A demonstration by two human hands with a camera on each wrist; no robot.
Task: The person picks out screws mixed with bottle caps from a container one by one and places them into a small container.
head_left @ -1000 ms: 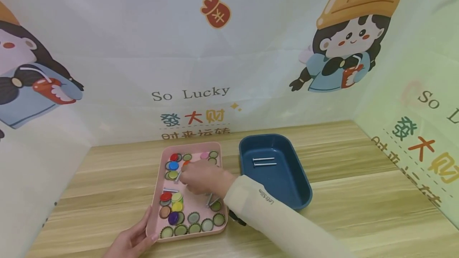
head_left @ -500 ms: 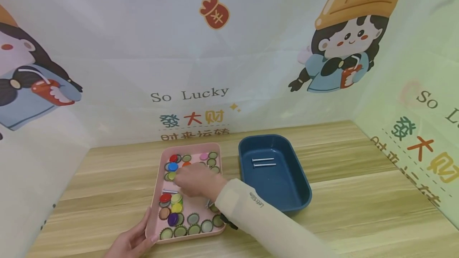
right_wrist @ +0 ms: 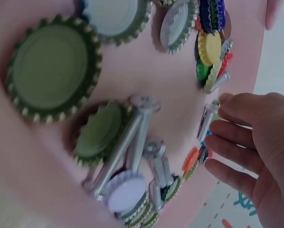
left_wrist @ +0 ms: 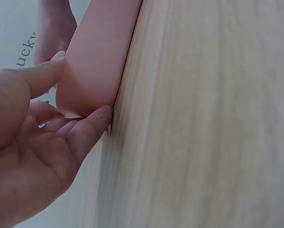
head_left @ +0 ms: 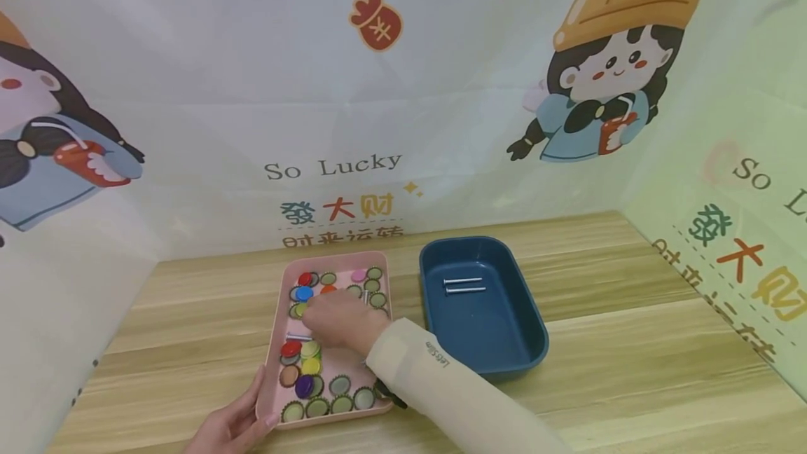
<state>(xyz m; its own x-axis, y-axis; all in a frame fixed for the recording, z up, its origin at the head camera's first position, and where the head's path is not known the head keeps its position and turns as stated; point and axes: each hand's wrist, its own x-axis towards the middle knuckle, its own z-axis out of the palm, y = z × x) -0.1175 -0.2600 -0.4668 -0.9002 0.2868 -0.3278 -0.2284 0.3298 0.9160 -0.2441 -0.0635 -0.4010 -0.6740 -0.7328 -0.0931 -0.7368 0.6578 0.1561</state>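
Observation:
My left hand (head_left: 228,424) grips the near-left corner of a pink tray (head_left: 272,349); in the left wrist view the thumb lies at the rim and the fingertips at the base. My right hand (head_left: 340,317) reaches down into that tray. In the right wrist view its thumb and fingertips are right at a metal screw (right_wrist: 206,121), with a gap between thumb and fingers. Several more screws (right_wrist: 120,152) lie among bottle caps (right_wrist: 54,69). In the head view the right hand hides its own fingertips and part of the tray floor.
A dark blue tray (head_left: 498,331) stands right of the pink one, holding two screws (head_left: 464,290) side by side. The right forearm passes in front of its near-left edge. A printed cloth (head_left: 473,125) closes off the back and sides of the wooden table (head_left: 630,370).
My right hand has shifted slightly left and nearer inside the pink tray. The tilted screw seen at its fingertips a second ago is now hidden in the head view. The left hand stays put.

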